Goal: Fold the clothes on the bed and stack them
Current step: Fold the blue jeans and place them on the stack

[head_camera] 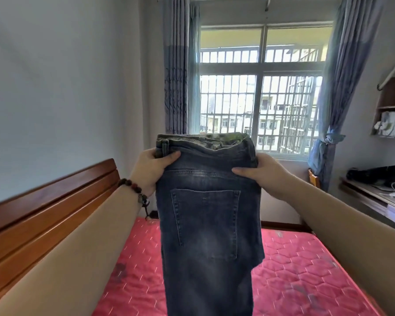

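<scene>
A pair of dark blue jeans (205, 224) hangs in the air in front of me, waistband up, a back pocket facing me. The legs drop past the bottom of the frame. My left hand (151, 169) grips the left side of the waistband, thumb on the front. My right hand (260, 172) grips the right side the same way. The jeans look doubled lengthwise, one leg over the other. Below them lies the bed with its red quilted mattress (294, 270). No other clothes show in the frame.
A wooden headboard (43, 213) runs along the left of the bed. A barred window (258, 106) with blue curtains is straight ahead. A desk (379, 197) and shelves (392, 106) stand at the right, with a chair back (314, 179) near the curtain.
</scene>
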Tool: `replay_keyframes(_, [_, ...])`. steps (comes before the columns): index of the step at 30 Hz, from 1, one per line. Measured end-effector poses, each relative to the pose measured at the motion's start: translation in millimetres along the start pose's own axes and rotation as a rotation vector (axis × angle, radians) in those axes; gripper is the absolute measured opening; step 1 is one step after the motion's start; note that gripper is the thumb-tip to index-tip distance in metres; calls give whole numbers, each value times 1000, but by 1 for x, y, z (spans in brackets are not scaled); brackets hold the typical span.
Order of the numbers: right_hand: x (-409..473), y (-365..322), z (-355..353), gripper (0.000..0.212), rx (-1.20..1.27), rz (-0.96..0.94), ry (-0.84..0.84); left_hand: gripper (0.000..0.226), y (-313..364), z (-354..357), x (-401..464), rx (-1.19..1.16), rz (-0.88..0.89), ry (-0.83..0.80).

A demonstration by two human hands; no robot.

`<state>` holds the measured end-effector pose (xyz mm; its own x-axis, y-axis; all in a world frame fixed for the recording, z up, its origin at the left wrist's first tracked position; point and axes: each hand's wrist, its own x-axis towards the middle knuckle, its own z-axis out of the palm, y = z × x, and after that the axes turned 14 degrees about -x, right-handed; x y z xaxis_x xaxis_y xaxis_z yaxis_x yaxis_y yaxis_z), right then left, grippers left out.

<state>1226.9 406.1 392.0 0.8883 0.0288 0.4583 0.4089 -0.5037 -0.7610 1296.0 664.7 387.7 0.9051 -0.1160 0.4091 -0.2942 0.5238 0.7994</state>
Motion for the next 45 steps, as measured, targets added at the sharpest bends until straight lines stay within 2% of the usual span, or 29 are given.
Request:
replay_keyframes(2, [-1,-5,-5,18,8,10,134,6,2,5,1,-4,22,-27])
replay_keyframes(4, [-11,-1,-7,28,122,48,147,3,3,15,1,-6,42,-47])
replay_keyframes(6, [-29,18,-8,54,219,134,21,3,4,24,1,-17,55,-56])
replay_keyframes(7, [-43,28,-4,60,217,180,-69,4,4,27,0,-18,54,-55])
replay_keyframes(9, [-72,50,11,57,171,250,-215,5,3,30,-4,-10,52,-47])
replay_keyframes(10, [-84,59,20,50,142,266,-218,5,3,31,-7,-5,53,-41])
replay_keyframes(13, [-105,71,36,23,37,274,1,6,11,28,-18,17,63,-21])
replay_keyframes(15, [-111,70,35,16,25,246,97,6,24,24,-26,25,85,-6])
replay_keyframes(20, [-141,62,45,13,-22,275,161,10,60,27,-62,-16,117,31])
replay_keyframes(23, [-176,67,51,34,-152,511,279,10,79,37,-89,-23,142,49])
replay_keyframes(25, [-203,62,58,48,96,699,167,9,90,42,-109,-27,150,52])
replay_keyframes(26, [-213,56,62,52,275,725,125,8,94,43,-120,-32,149,45])
replay_keyframes(28, [-228,43,68,55,556,686,157,6,102,43,-142,-45,139,23])
replay_keyframes(30, [-241,27,71,53,724,672,195,5,110,39,-165,-47,134,16])
replay_keyframes(34, [-272,-3,82,41,974,598,-21,8,125,27,-204,-31,134,54])
replay_keyframes(36, [-287,-14,86,24,883,521,-162,8,133,19,-219,-22,152,94])
replay_keyframes(39, [-304,-25,80,38,816,379,-290,8,148,2,-236,-15,179,155])
replay_keyframes(41, [-312,-30,76,46,789,351,-309,6,157,-8,-242,-8,187,170])
replay_keyframes(42, [-314,-33,77,44,717,341,-302,6,161,-13,-244,-3,186,177])
replay_keyframes(45, [-320,-52,80,12,263,292,-242,8,167,-27,-248,13,178,202])
